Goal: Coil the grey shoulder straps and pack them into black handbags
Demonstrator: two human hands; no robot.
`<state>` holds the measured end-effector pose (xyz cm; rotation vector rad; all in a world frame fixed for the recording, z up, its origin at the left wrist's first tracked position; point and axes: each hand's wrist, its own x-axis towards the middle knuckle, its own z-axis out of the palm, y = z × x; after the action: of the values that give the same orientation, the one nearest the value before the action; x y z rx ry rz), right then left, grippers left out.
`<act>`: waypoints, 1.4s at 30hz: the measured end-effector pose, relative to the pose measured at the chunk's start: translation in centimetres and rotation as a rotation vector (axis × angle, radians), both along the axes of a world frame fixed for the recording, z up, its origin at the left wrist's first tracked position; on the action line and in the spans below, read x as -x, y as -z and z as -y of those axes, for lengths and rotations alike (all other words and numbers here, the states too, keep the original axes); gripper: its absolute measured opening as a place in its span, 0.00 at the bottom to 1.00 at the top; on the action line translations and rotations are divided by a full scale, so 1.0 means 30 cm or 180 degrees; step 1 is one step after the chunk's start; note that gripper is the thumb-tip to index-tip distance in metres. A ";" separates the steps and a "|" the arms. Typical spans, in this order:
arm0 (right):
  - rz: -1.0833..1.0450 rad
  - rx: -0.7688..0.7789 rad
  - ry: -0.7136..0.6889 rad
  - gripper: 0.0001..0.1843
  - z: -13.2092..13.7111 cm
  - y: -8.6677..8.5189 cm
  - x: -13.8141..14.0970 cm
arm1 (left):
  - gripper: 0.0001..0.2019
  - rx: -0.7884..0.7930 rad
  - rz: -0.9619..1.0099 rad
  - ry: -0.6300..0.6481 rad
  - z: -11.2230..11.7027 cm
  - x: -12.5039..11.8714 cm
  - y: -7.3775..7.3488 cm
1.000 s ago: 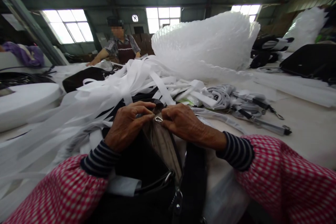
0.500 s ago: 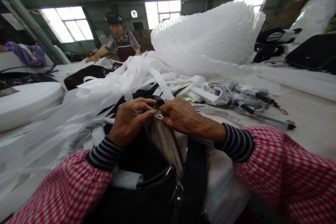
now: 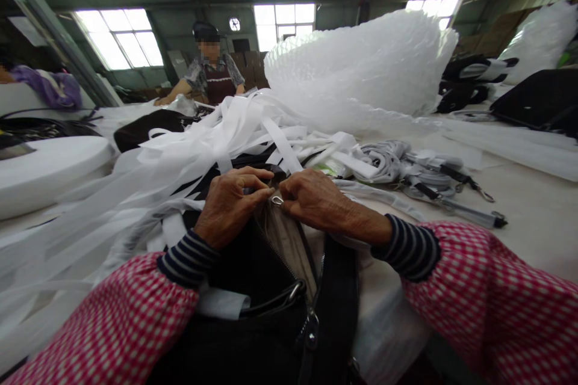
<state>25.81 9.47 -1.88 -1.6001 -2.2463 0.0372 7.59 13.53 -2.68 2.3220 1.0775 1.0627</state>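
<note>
A black bag (image 3: 266, 349) lies in front of me, its zipper open and its beige lining (image 3: 286, 234) showing. At the far end of the opening, my left hand (image 3: 235, 204) pinches the bag's edge between thumb and fingers. My right hand (image 3: 311, 201), closed, grips a small silver metal loop (image 3: 277, 200) close to the left fingertips; what else its fingers hold is hidden. Nearer to me, a zipper pull (image 3: 311, 337) with a dark tab hangs at the zipper's near end. A thin black strap with a metal ring (image 3: 295, 292) crosses the bag, by a white wrap (image 3: 223, 302).
White strips (image 3: 244, 126) heap behind the bag. Wrapped straps with metal clips (image 3: 433, 177) lie to the right. Beyond rises a big bubble-wrap bundle (image 3: 361, 66). A white roll (image 3: 54, 168) sits at left. Across the table stands another person (image 3: 219, 78).
Both hands keep their grip at the far end of the bag's opening, almost unmoved. The whole view has shifted slightly. The person across the table stays in place.
</note>
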 end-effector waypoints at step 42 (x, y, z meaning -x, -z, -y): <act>-0.0387 0.0316 -0.0192 0.06 -0.053 -0.001 0.015 | 0.11 -0.0436 -0.0453 -0.0167 0.003 -0.022 0.016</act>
<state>25.34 11.06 -1.86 -1.5352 -2.2290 0.2588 8.23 13.44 -3.15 2.5235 1.1570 1.0333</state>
